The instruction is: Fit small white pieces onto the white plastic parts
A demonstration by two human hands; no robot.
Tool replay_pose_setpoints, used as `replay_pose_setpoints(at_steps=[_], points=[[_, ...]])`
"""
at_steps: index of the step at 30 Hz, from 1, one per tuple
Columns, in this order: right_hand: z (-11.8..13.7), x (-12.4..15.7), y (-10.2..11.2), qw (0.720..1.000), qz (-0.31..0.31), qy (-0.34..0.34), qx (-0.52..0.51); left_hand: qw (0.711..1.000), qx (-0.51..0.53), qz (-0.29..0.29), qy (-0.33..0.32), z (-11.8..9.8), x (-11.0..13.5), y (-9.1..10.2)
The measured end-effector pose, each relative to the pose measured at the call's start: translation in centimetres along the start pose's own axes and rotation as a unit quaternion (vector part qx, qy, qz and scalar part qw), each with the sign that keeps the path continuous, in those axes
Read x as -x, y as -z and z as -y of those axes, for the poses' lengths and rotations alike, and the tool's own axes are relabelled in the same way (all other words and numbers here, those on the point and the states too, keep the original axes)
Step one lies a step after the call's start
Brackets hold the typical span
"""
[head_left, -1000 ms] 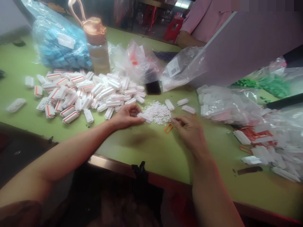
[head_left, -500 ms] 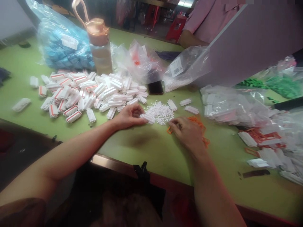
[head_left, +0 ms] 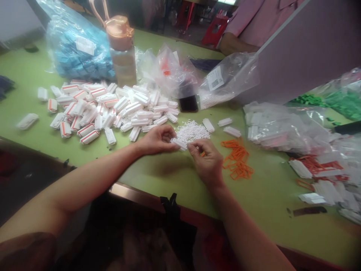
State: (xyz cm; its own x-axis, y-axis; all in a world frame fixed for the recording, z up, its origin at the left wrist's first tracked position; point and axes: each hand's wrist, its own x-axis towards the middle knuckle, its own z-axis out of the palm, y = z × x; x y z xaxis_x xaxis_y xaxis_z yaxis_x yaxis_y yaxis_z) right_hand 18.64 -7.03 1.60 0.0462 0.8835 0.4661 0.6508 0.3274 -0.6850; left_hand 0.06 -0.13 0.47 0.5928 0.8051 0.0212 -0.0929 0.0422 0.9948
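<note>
My left hand (head_left: pixel 159 139) is closed on one end of a small white plastic case (head_left: pixel 179 143), held low over the table. At the other end of the case are the pinched thumb and forefinger of my right hand (head_left: pixel 207 160); whatever they hold is too small to make out. Just behind both hands lies a heap of tiny white pieces (head_left: pixel 194 130). To the right of my right hand is a loose pile of orange plastic frames (head_left: pixel 238 158), and a bit of orange shows beside its fingers.
Many white cases, some orange-striped, form a big pile (head_left: pixel 104 109) at left. Behind stand a bottle (head_left: pixel 122 56) and a blue-filled bag (head_left: pixel 79 49). A phone (head_left: pixel 188 103), clear bags (head_left: pixel 228 77) and a grey panel (head_left: pixel 304 56) are farther back. A person's arm (head_left: pixel 237 45) rests opposite.
My right hand has moved left from the edge of the tiny-piece heap to the white case, uncovering the orange frames. My left hand still holds the case. The view has shifted slightly.
</note>
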Motion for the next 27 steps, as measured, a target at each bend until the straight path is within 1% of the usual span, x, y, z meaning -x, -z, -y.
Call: replay_pose_setpoints(at_steps=[2, 4, 6, 9, 13, 16, 20, 22, 24, 25, 27], points=[[-0.1, 0.0, -0.1, 0.999, -0.001, 0.026, 0.023, 1.000, -0.001, -0.001, -0.001, -0.1, 0.0, 0.0], [-0.1, 0.0, -0.2, 0.996, -0.004, 0.065, 0.066, 1.000, -0.002, -0.006, 0.000, -0.2, 0.0, -0.1], [-0.1, 0.0, -0.1, 0.986, -0.014, 0.103, 0.127, 1.000, 0.002, -0.012, 0.007, -0.3, 0.1, -0.1], [0.0, 0.0, 0.0, 0.970, -0.026, 0.136, 0.198, 1.000, 0.010, -0.015, 0.015, -0.4, 0.1, -0.2], [0.2, 0.0, 0.2, 0.956, -0.014, 0.172, 0.239, 1.000, 0.004, -0.017, 0.007, -0.3, 0.2, -0.2], [0.4, 0.1, 0.5, 0.945, -0.004, 0.196, 0.262, 0.999, 0.020, -0.021, 0.013, 0.0, 0.2, 0.0], [0.6, 0.4, 0.8, 0.940, 0.016, 0.204, 0.274, 0.998, 0.054, -0.025, 0.018, 0.5, 0.1, 0.3], [0.6, 0.4, 0.9, 0.951, 0.020, 0.187, 0.245, 0.998, 0.064, -0.024, 0.010, 0.6, 0.0, 0.4], [0.4, 0.3, 1.0, 0.966, 0.010, 0.167, 0.198, 0.997, 0.074, -0.027, 0.004, 0.7, 0.0, 0.4], [0.4, 0.3, 1.1, 0.970, 0.002, 0.162, 0.181, 0.996, 0.078, -0.030, 0.003, 0.8, 0.0, 0.4], [0.3, 0.2, 1.2, 0.969, -0.004, 0.168, 0.180, 0.996, 0.083, -0.037, 0.006, 0.8, 0.0, 0.3]])
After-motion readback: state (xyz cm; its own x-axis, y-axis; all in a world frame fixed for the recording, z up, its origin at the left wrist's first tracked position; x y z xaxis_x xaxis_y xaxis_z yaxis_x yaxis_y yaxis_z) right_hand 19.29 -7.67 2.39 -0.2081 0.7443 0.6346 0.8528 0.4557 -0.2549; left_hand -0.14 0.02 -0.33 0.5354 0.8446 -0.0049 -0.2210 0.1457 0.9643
